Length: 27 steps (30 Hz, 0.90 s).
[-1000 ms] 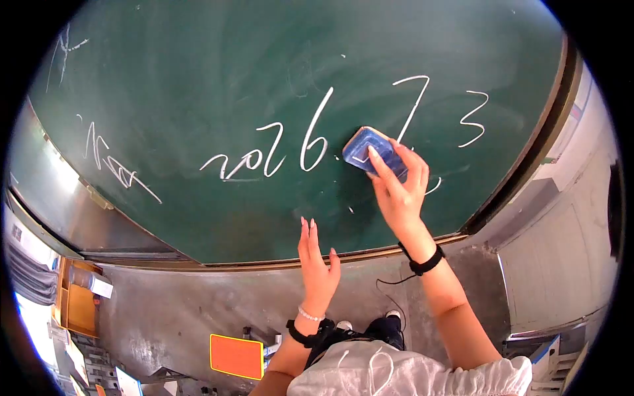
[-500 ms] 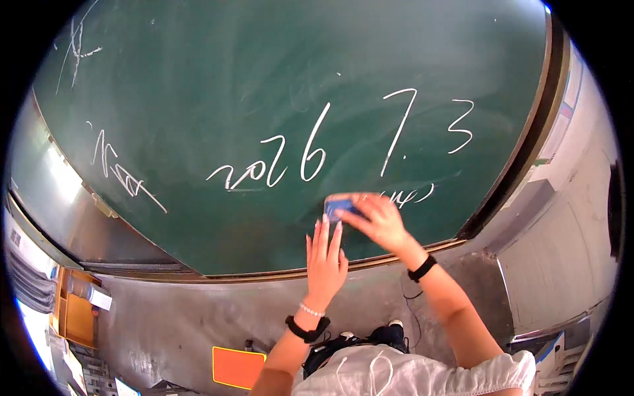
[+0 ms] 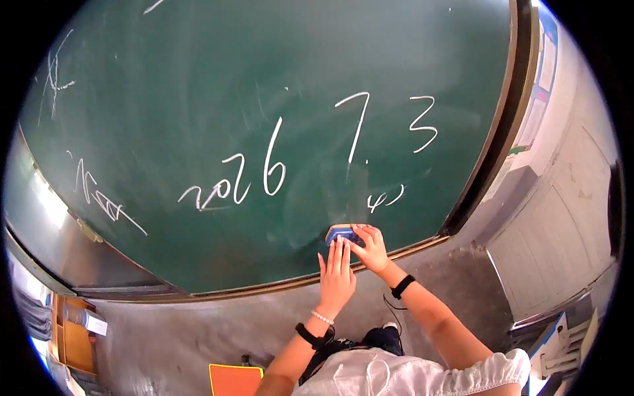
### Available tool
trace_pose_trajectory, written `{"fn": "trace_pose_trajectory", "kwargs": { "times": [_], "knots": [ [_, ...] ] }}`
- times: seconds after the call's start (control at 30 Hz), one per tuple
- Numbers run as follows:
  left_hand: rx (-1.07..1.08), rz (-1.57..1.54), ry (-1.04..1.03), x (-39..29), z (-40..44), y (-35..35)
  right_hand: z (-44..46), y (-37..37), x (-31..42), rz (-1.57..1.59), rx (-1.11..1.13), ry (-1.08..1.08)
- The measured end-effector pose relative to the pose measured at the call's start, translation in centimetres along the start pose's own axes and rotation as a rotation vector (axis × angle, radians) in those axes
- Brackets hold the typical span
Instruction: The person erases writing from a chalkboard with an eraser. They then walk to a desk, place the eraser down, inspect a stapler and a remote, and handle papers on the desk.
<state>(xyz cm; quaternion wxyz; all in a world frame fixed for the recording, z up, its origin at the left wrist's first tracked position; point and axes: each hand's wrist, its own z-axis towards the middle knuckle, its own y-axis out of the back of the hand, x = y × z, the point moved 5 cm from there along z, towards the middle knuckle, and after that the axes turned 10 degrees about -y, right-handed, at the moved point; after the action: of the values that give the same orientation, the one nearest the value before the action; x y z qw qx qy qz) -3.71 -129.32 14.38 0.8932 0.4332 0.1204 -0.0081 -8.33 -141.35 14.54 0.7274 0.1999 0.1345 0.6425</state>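
Observation:
A blue chalkboard eraser [image 3: 345, 233] with a pale backing rests against the lower part of the green chalkboard [image 3: 231, 257]. My right hand [image 3: 372, 249] grips its right end, fingers over the top edge and thumb on the front. Below it, my left hand [image 3: 337, 280] has its fingers stretched upward, their tips touching the eraser's lower front. Just above and right of the eraser is a small chalk "4)" [image 3: 383, 198]. Higher up, a large chalk "7" [image 3: 356, 125] has a faint wiped streak under it. The eraser's face against the board is hidden.
Chalk digits "2026" [image 3: 238, 178] and a "3" [image 3: 424, 124] stand on the board, with other strokes [image 3: 105, 198] at left. The board's bottom frame [image 3: 264, 288] runs just behind my wrists. An orange panel with a yellow edge [image 3: 236, 380] is near the floor.
Both hands and the eraser have moved down the board. The lower tip of the "7" and the left part of the small bracketed writing are wiped off. The view has shifted right.

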Motion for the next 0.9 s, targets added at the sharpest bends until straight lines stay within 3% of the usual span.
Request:
{"fn": "trace_pose_trajectory", "kwargs": {
  "times": [0.1,0.27,0.37,0.43,0.5,0.57,0.63,0.7,0.77,0.83,0.9],
  "knots": [
    [-0.037,0.016,-0.073,-0.2,2.0,1.3,1.2,1.3,-0.9,-0.008,0.065,0.056],
    [-0.195,0.083,-0.215,-3.1,10.0,5.2,8.9,7.1,-3.2,-0.070,-0.151,0.023],
    [-0.247,0.079,-0.229,-4.3,12.2,4.9,9.1,7.2,-3.9,-0.002,-0.178,-0.015],
    [-0.251,0.084,-0.240,-4.2,11.2,3.1,6.2,5.0,-5.5,0.141,-0.162,-0.255],
    [-0.191,0.079,-0.236,-3.4,9.3,0.9,3.8,4.1,-5.1,0.090,-0.125,-0.203],
    [-0.035,0.136,-0.228,-3.2,7.1,-0.6,0.5,2.5,-5.5,0.158,-0.053,-0.296],
    [0.008,0.192,-0.231,-2.9,4.9,-2.7,-2.3,1.9,-5.0,0.104,0.021,-0.210],
    [-0.138,0.141,-0.242,-2.0,2.3,-6.1,-6.4,-0.1,-6.0,0.186,0.131,-0.420],
    [-0.007,0.094,-0.184,-2.9,0.9,-5.9,-10.3,-1.9,-6.7,0.130,0.188,-0.387],
    [0.073,0.035,-0.096,-3.1,-1.2,-7.3,-10.9,-0.8,-4.4,0.026,0.248,-0.183],
    [0.176,0.042,-0.087,-3.5,-3.2,-7.9,-12.6,-0.3,-2.9,0.020,0.295,-0.216]
  ]
}}
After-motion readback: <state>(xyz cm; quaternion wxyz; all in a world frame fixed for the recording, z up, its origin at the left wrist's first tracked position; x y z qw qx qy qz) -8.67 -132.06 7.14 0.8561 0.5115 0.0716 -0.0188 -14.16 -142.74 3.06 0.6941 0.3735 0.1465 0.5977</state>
